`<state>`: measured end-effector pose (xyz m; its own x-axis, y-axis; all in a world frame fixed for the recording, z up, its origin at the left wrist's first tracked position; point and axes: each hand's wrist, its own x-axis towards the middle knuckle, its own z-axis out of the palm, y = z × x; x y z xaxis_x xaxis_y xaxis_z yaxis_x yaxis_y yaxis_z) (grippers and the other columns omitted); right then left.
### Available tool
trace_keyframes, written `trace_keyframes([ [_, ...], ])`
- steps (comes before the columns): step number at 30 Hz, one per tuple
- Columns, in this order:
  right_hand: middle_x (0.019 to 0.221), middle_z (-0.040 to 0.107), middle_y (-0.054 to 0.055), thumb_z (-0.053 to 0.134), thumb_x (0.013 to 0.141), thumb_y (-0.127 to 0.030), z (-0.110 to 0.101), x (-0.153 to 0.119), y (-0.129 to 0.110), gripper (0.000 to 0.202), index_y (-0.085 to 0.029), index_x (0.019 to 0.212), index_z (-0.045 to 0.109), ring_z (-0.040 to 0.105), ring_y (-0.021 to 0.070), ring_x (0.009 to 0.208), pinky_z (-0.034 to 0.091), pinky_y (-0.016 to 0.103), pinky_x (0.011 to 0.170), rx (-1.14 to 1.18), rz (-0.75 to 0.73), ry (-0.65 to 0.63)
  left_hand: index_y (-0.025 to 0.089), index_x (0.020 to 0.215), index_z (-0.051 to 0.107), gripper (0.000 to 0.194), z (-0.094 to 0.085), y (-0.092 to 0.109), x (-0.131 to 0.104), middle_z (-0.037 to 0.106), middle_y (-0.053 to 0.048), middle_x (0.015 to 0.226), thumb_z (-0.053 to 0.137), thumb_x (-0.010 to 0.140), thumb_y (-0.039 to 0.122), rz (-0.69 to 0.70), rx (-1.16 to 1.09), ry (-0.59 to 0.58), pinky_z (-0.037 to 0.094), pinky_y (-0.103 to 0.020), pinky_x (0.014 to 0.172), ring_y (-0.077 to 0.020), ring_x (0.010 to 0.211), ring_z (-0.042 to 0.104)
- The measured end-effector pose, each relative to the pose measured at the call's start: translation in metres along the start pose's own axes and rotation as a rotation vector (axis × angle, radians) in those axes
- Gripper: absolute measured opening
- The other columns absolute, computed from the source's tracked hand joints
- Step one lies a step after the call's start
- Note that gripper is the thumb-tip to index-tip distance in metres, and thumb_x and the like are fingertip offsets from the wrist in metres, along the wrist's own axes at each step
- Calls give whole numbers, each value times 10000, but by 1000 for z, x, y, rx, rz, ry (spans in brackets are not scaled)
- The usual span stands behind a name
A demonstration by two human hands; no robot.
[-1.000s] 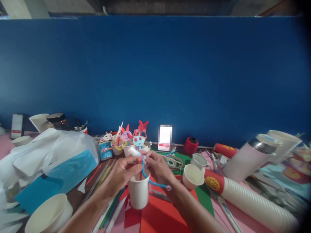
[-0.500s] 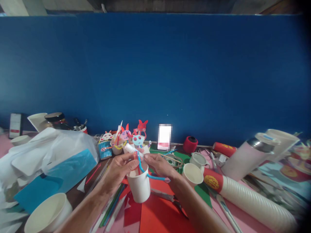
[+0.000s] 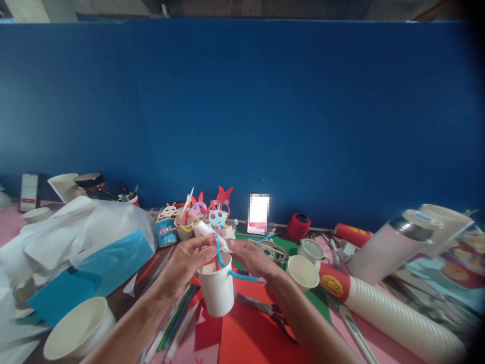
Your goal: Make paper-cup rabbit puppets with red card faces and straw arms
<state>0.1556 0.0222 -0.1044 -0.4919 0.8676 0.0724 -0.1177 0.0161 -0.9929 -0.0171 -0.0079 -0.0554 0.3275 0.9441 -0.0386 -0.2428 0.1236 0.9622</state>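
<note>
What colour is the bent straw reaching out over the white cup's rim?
Blue; the bent straw shows best in the head view.

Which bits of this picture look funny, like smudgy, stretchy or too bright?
Head view, middle: the screen glares white, part hidden by blocky squares; head view, right: the flask looks slanted and stretched, far-edge things smudgy, the top corner black; head view, front: the left hand looks clearer.
</note>
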Motion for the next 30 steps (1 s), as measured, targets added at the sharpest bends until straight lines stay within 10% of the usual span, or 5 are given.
trace_keyframes([
  [30,787,538,7,657,685,-461,0,-4,-13,371,-156,882,581,476,116,710,360,253,689,51,-64,-40,162,1049,650,358,-1,-5,3,697,-80,910,663,708,267,1,14,-30,455,-296,742,-218,802,632],
])
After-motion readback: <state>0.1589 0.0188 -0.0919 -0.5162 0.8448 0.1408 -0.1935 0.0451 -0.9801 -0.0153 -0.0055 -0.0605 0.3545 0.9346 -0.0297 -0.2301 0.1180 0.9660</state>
